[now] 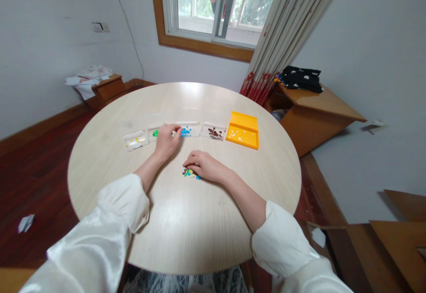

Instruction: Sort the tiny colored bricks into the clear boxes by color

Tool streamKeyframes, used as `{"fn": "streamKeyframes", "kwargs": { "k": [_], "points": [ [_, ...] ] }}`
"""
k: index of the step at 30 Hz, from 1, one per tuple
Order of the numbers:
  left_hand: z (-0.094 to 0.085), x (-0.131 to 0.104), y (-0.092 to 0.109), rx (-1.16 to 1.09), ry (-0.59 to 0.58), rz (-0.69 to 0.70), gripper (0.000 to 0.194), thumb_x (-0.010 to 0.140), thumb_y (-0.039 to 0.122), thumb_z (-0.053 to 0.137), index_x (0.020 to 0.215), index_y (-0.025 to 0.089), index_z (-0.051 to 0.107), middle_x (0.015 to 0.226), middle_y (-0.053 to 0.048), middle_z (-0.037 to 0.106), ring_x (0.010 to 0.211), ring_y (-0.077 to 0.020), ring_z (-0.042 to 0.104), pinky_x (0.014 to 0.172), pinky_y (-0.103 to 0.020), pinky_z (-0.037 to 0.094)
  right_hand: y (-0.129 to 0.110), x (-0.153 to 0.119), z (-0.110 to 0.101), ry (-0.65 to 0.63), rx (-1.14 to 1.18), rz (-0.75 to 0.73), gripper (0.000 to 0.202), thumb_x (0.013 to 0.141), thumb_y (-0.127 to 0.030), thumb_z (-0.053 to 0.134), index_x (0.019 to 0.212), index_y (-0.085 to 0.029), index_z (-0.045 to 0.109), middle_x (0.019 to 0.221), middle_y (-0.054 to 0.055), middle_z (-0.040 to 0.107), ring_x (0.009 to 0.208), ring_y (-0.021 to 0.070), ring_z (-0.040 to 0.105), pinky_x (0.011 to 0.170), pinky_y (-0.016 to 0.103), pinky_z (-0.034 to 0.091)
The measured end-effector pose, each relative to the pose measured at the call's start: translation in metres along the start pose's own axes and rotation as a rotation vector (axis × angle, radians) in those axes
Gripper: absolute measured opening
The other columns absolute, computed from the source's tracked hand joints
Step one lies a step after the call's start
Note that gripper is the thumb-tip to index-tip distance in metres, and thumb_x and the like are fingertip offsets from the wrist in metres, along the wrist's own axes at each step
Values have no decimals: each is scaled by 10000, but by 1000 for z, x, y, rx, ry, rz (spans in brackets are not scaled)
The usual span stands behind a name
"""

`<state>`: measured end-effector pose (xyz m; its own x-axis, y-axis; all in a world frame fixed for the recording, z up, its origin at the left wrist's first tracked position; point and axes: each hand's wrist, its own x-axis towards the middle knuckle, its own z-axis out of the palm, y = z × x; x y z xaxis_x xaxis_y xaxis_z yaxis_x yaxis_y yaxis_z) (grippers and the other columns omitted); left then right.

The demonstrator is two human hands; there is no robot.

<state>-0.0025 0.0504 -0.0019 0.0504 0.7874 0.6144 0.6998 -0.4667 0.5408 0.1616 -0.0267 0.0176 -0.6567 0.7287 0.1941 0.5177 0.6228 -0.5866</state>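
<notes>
Mixed coloured pieces (190, 173) are strewn on the round table (186, 226) and partly covered by the right hand (207, 166); whether any are gripped cannot be told. The left hand (167, 140) is held at a clear box (195, 132), thumb and forefinger nearly met — a grip cannot be confirmed. Blue pieces (185, 130) inside could be spilled if its low rim were knocked.

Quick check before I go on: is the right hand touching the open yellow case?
Apart: the head view shows a strip of tabletop between the right hand and the near left corner of the yellow case.
</notes>
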Motion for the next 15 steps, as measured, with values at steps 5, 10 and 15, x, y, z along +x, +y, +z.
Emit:
{"fn": "streamKeyframes", "kwargs": {
  "k": [5, 10, 15],
  "points": [
    [-11, -6, 15, -86, -179, 61, 210, 808, 304, 495, 712, 177, 633, 656, -27, 627, 603, -151, 504, 611, -286, 387, 2, -2, -5, 34, -13, 66, 101, 775, -66, 587, 766, -134, 661, 770, 37, 617, 757, 124, 538, 751, 250, 422],
    [-28, -8, 24, -227, -648, 114, 196, 762, 286, 510, 695, 174, 656, 618, -20, 628, 564, -133, 508, 548, -259, 376, 21, -4, -13, 326, 64, 195, 81, 760, -113, 569, 777, -143, 642, 749, 21, 642, 698, 110, 552, 704, 247, 430],
    [-40, -4, 21, -228, -1011, 28, 209, 712, 282, 542, 769, 141, 685, 624, -15, 617, 562, -106, 498, 543, -223, 361, 48, -3, -25, 680, 214, 314, 50, 704, -169, 587, 722, -142, 625, 705, 19, 650, 642, 118, 583, 649, 254, 471]
  ]
}}
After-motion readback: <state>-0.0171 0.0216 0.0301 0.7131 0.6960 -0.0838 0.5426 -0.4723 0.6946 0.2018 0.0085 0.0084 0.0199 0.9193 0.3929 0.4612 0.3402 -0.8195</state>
